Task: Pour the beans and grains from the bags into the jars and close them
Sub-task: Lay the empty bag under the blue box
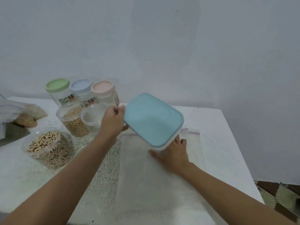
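The blue-lidded container is tilted just above the surface. The left hand grips its left edge, and the right hand seemingly presses straight fingers against its near corner.

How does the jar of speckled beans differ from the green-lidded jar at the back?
The speckled-bean jar is lidless and nearly full; the green-lidded jar is capped and looks empty. The speckled-bean jar sits nearer the front, the green-lidded jar farther back. Both are clear and round.
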A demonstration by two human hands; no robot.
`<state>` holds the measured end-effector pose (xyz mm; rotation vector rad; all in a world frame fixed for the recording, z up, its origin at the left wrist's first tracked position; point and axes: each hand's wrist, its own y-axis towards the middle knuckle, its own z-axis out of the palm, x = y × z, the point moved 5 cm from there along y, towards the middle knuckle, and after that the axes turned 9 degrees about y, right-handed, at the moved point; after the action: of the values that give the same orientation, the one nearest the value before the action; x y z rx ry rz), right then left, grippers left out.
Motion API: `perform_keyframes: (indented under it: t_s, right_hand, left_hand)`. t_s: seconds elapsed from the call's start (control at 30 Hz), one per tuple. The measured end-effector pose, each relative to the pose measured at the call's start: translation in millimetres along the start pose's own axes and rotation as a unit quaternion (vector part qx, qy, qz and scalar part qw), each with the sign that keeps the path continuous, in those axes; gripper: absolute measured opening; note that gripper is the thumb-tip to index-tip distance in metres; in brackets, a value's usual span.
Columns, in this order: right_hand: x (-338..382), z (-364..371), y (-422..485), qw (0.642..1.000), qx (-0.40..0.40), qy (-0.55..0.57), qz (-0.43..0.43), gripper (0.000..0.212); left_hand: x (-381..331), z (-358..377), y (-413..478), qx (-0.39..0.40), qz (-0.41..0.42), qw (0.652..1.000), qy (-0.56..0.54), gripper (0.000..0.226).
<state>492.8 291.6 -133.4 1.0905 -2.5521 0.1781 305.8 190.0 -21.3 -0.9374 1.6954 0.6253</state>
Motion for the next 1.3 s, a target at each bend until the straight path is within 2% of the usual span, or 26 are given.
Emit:
perform_keyframes:
  t_s: [0.1, 0.3, 0.43, 0.63, 0.8, 1.0, 1.3]
  right_hand:
    - [-11, -11, 1, 0.998, -0.009, 0.060, 0.030, 0.061]
    - [-59, -40, 8, 0.986, -0.073, 0.036, 0.143, 0.059]
    - [-85, -41, 9, 0.969, -0.096, 0.126, 0.190, 0.058]
    - [-100, -42, 15, 0.922, -0.161, 0.298, 0.190, 0.029]
    - [-103, -50, 22, 0.882, -0.197, 0.391, 0.175, 0.022]
    - [-110, -44, 21, 0.871, -0.235, 0.397, 0.167, 0.025]
    - [-106, -37, 19, 0.880, -0.243, 0.392, 0.114, 0.024]
  left_hand:
    - [38, 5, -12, 0.010, -0.047, 0.999, 0.012, 0.024]
    - [87, 0, -21, 0.008, -0.111, 0.994, 0.012, 0.026]
    - [98, 2, -22, 0.013, -0.123, 0.992, 0.036, 0.025]
    - [93, 7, -18, 0.024, -0.121, 0.992, 0.031, 0.030]
    - [82, 16, -14, 0.021, -0.096, 0.995, 0.011, 0.029]
    - [83, 26, -21, 0.030, -0.096, 0.994, 0.035, 0.024]
    - [96, 23, -40, 0.033, -0.094, 0.994, 0.036, 0.023]
